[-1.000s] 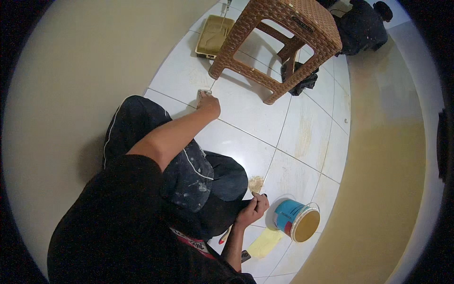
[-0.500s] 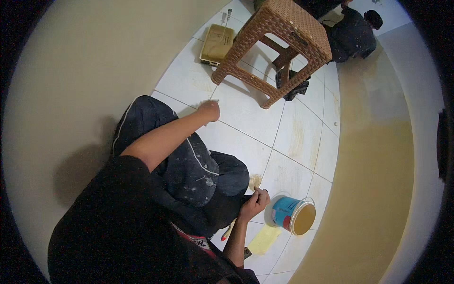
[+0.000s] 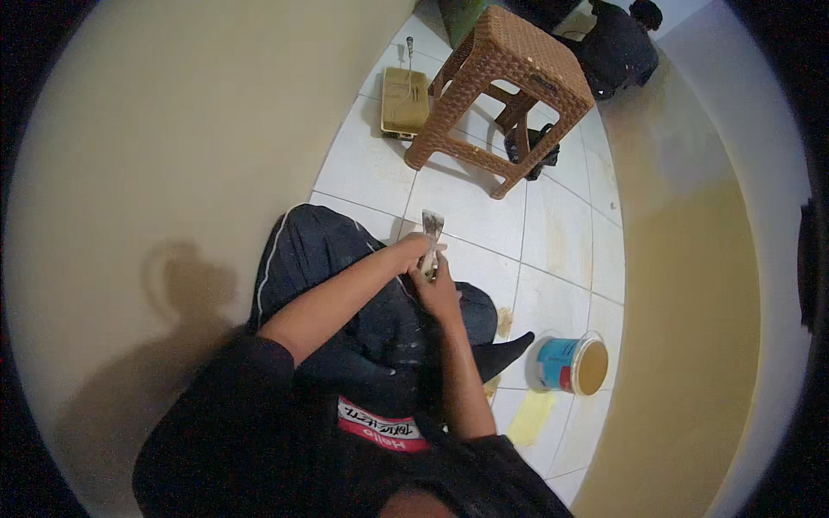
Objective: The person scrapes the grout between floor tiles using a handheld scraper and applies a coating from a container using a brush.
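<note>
My two hands meet above my dark, paint-spotted trousers. Between them a putty knife (image 3: 433, 223) points away from me, its broad metal blade smeared with residue. My left hand (image 3: 413, 251) is closed at the base of the blade. Just below it, my right hand (image 3: 439, 289) has its fingers round the pale handle, which they partly hide. Farther off, beside the left wall, lies a paint tray (image 3: 404, 102) coated in tan paint, with a roller's thin metal rod and handle across it. To my right is a blue bucket (image 3: 557, 364) with tan paint at its mouth.
A brown woven-pattern plastic stool (image 3: 535, 60) stands ahead, with a black plastic bag (image 3: 542, 154) by its legs. A yellow sheet (image 3: 531, 418) lies near the bucket. Walls rise on both sides. A person in dark clothes (image 3: 617, 52) is at the far right.
My left hand has drawn back toward me and my right hand has come up from beside the bucket to join it. The putty knife now shows plainly between them.
</note>
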{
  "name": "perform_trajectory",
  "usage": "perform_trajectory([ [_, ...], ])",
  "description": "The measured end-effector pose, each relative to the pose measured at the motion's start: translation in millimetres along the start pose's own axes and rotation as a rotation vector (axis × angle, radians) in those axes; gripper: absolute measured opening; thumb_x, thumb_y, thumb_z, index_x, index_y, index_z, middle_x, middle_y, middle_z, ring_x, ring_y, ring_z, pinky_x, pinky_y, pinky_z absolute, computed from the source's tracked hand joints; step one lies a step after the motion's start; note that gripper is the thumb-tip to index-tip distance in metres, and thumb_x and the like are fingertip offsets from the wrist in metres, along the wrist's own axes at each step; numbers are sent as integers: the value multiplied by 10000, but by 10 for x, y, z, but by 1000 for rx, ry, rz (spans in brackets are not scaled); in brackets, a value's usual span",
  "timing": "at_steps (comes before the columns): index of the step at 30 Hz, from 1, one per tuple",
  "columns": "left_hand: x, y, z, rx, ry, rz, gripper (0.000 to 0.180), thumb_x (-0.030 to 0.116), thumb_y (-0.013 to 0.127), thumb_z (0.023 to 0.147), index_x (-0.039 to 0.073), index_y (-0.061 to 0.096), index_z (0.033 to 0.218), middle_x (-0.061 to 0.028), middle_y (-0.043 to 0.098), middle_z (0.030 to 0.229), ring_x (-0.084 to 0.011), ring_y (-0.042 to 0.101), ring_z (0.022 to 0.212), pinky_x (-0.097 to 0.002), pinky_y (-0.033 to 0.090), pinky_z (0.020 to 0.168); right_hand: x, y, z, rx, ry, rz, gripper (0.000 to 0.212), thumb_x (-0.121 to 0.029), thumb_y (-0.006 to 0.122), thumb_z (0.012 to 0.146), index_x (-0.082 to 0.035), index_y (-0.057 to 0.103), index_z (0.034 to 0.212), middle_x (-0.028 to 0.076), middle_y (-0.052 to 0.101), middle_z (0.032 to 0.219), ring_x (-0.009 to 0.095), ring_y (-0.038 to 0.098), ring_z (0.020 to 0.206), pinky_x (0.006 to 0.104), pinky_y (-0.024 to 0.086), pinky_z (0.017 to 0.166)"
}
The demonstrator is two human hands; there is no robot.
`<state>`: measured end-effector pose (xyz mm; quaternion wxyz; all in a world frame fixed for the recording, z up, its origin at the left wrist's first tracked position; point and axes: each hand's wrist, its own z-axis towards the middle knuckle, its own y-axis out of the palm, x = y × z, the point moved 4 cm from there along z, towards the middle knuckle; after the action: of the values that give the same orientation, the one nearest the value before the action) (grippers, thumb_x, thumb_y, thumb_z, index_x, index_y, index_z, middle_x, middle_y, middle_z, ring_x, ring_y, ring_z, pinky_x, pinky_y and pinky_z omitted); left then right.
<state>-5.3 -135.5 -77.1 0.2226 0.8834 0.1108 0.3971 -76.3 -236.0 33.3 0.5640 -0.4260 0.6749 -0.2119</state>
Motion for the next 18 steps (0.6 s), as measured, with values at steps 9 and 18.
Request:
perform_trajectory([
  [9,-31,-63,187,81,12,-305,212,153,450,932,23,602,1001,-151,625,985,-272,637,858,-468,528,672,-145,84,655,-74,-113,-123,556,-344,613,828,-33,471,1266,290,619,1114,468,598,1020,526,486,871],
  [18,448,-460,-122,714,389,-315,474,159,547,836,-51,443,1248,-175,551,1193,-275,548,1065,-400,468,875,-320,520,1131,-114,-292,-246,438,-278,545,877,-104,506,1276,256,660,1021,439,636,950,522,515,813],
])
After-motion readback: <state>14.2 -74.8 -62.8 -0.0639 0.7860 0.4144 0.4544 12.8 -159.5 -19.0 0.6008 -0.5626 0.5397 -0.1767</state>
